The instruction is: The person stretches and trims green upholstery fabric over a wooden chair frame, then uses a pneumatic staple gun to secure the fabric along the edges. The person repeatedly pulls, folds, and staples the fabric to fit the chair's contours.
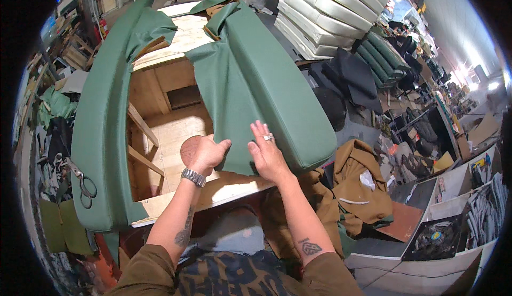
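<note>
Clock read from mid-view; largest: long pale-wood frame with fat green leather-like padded sides (184,29), running from 7 up to 11 o'clock; stack of glossy white cushions (328,16) at 1; loose green leather-like flap (226,99) at 11, part over the frame's opening, free edge towards 7; crumpled brown cloth (357,176) at 4; left hand (207,153) at 8, thumb and fingers pinching the flap's edge; right hand (268,156) at 5, flat, fingers straight, over the flap's near end, firm contact hard to tell; steel scissors (84,187) between 8 and 9, lying on the left padded side; step in hand, as I judge: tensioning and smoothing the flap; next move probably calls for steady left pull, right palm pressing wrinkles out.
</note>
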`<state>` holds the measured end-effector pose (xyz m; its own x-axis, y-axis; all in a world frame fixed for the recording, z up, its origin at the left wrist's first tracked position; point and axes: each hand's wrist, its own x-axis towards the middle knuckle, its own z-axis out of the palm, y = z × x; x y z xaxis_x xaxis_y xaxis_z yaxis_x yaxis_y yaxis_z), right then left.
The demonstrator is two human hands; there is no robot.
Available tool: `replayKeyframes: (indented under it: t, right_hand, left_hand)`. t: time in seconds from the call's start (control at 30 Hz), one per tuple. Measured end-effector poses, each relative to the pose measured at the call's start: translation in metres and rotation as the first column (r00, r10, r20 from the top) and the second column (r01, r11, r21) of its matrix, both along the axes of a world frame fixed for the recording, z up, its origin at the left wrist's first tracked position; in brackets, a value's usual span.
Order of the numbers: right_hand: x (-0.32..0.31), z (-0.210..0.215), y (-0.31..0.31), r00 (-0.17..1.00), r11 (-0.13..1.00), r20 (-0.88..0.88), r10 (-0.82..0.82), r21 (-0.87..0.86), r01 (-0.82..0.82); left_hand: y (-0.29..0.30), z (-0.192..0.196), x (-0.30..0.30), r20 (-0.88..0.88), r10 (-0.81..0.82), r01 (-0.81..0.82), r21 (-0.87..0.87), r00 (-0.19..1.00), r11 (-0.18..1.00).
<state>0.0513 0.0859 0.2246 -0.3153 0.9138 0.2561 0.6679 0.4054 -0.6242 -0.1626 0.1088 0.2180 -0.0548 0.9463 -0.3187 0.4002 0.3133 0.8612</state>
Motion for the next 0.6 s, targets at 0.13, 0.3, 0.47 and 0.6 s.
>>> replayKeyframes:
  t: [0.13, 0.3, 0.47, 0.6]
  right_hand:
    - [-0.002, -0.021, 0.009, 0.981, 0.987, 0.173, -0.092, -0.115, 0.112]
    - [0.004, -0.020, 0.015, 0.999, 0.994, 0.008, -0.053, -0.092, 0.053]
    - [-0.003, -0.017, 0.047, 0.987, 0.976, -0.080, -0.140, -0.182, 0.123]
    - [-0.020, -0.017, 0.087, 0.986, 0.978, -0.033, -0.165, -0.132, 0.160]
  left_hand:
    - [0.000, -0.005, -0.009, 0.062, -0.089, 0.095, -0.096, 0.994, 0.991]
    - [0.020, -0.025, -0.025, 0.192, -0.226, 0.262, -0.192, 0.955, 0.946]
    - [0.024, -0.020, -0.027, 0.322, -0.272, 0.335, -0.157, 0.907, 0.929]
    - [0.019, -0.009, -0.026, 0.342, -0.242, 0.304, -0.142, 0.908, 0.942]
